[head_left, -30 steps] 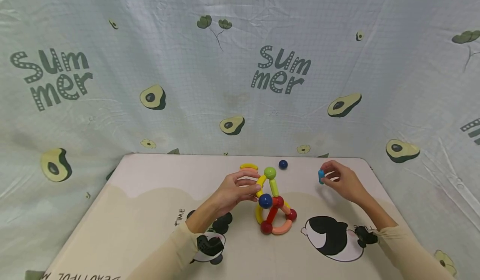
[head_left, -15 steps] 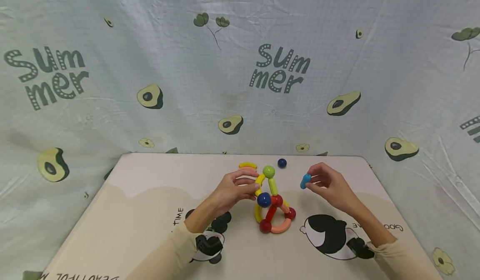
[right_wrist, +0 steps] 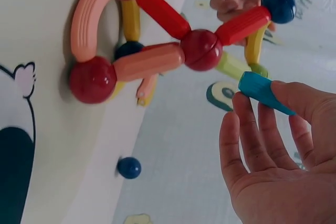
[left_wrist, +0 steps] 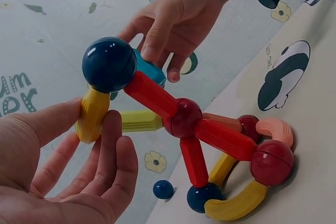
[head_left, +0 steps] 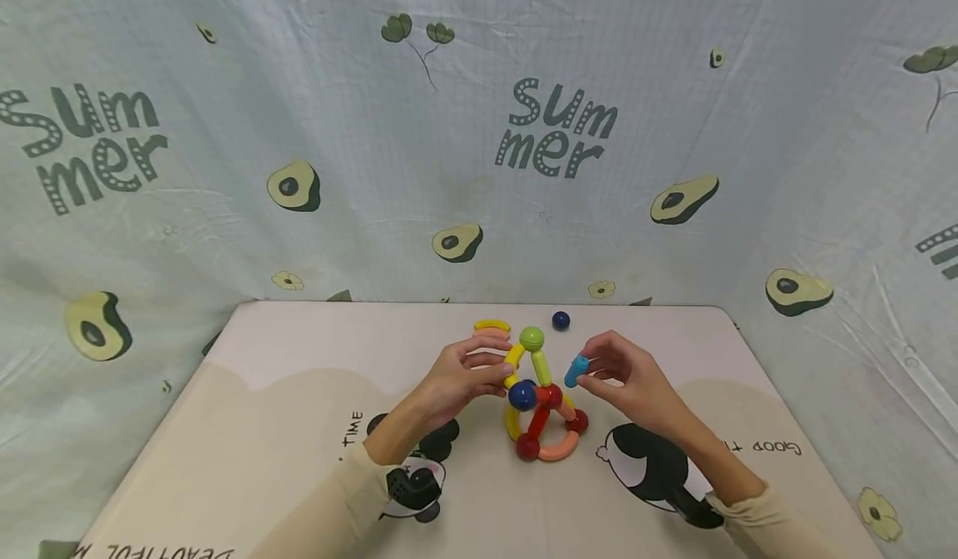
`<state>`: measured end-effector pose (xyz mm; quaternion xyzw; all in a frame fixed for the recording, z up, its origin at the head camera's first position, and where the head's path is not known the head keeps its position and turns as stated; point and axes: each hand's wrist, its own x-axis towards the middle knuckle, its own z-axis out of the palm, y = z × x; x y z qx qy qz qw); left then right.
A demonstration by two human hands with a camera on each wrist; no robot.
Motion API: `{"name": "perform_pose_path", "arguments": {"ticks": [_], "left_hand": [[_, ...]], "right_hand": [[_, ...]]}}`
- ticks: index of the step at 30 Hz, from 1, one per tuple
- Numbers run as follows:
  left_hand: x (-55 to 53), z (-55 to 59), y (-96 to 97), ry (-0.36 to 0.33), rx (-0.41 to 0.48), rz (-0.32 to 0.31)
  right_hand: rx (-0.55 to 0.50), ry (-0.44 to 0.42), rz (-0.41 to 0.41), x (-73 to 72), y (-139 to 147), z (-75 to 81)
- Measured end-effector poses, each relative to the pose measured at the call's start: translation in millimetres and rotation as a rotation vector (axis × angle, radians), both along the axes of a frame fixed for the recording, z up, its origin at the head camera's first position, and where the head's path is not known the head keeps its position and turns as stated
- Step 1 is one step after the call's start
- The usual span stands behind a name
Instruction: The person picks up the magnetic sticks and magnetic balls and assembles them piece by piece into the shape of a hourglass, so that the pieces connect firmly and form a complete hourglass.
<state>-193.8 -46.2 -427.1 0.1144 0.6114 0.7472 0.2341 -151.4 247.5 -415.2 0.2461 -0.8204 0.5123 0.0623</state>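
A structure of coloured rods and balls stands on the table, with red balls and curved rods at its base and a green ball on top. My left hand pinches the curved yellow rod on its upper left side, just under a dark blue ball. To the right of the structure, my right hand holds a short blue rod between thumb and fingers. In the head view that rod is tilted and apart from the light green rod.
Behind the structure lie a loose dark blue ball and a yellow curved rod beside a salmon one. The table has printed pandas and lettering. A patterned cloth hangs along its far edge.
My right hand has moved left with the blue rod, from the table's right side to close beside the structure. My left hand keeps its hold on the yellow rod.
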Motion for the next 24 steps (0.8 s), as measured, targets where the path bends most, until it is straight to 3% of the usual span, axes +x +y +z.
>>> {"name": "perform_pose_path", "arguments": {"ticks": [24], "left_hand": [[5.4,-6.9,-9.7,-0.026,0.025,-0.012]], "right_hand": [[0.038,-0.013,-0.033,9.2,-24.5,-16.0]]}}
